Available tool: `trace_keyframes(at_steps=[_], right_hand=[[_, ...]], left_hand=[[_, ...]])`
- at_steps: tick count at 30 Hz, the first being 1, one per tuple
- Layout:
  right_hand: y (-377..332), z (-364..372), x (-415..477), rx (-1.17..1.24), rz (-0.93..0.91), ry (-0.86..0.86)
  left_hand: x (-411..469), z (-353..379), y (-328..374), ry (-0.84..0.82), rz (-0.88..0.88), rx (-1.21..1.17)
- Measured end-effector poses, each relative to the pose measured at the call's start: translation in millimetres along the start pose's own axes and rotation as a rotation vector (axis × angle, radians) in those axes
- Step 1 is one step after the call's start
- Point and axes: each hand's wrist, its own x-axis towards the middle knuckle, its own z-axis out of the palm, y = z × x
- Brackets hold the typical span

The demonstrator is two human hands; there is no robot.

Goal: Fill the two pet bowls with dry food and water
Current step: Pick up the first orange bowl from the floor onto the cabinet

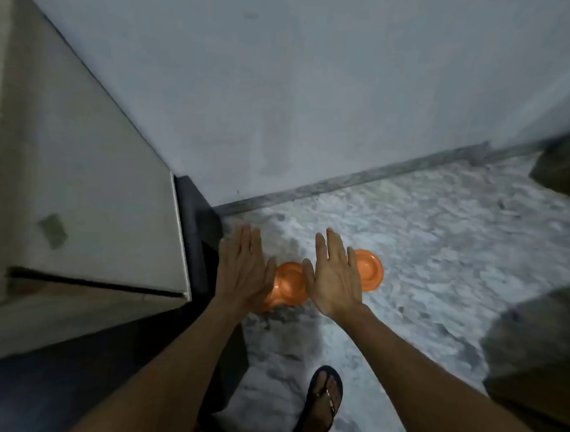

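Note:
An orange double pet bowl lies on the marble floor near the wall; its left bowl (pixel 289 282) and right bowl (pixel 369 270) both look empty. My left hand (pixel 243 269) is stretched out flat, fingers together and pointing forward, covering the left end of the bowl unit. My right hand (pixel 335 275) is also flat with its fingers spread, held over the middle between the two bowls. Neither hand holds anything. From this view I cannot tell how high the hands are above the bowls.
A tall pale cabinet or appliance (pixel 84 192) with a dark base stands at the left. The grey wall (pixel 314 87) meets the floor just beyond the bowls. Dark blurred furniture (pixel 537 347) sits at the right. My sandalled foot (pixel 324 401) is on the floor below.

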Motion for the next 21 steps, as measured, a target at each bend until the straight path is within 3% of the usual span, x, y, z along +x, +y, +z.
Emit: trace_keyframes(at_steps=[2, 9, 12, 17, 21], right_hand=[[20, 54, 15, 0.026, 0.038, -0.047], [85, 251, 64, 0.167, 0.186, -0.14], [105, 323, 76, 0.222, 0.295, -0.188], [116, 396, 83, 0.343, 0.514, -0.217], [117, 419, 90, 0.402, 0.668, -0.204]], left_hand=[[11, 57, -8, -0.135, -0.115, -0.03], [32, 274, -52, -0.336, -0.396, -0.117], [40, 353, -67, -0.358, -0.604, -0.244], [51, 425, -74, -0.305, -0.962, -0.514], [55, 453, -86, -0.323, -1.011, -0.453]])
